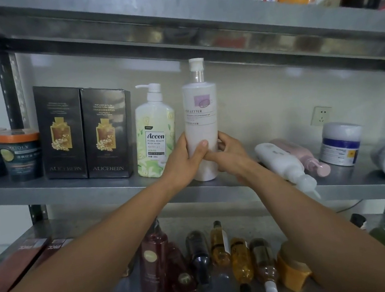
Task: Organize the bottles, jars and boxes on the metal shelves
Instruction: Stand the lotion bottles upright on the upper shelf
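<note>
— Right of the pale green floral pump bottle (154,131), what's there?
— A tall white cylindrical plastic bottle (201,117), upright on the grey metal shelf (68,188). Left hand (187,159) and right hand (230,151) both grip its lower body.

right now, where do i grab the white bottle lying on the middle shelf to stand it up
Grip the lying white bottle round its wide body, coming from above and the left. The pink bottle lies against its right side, leaving little room there, and the narrow cap end pointing toward the front of the shelf looks too slim to hold firmly.
</note>
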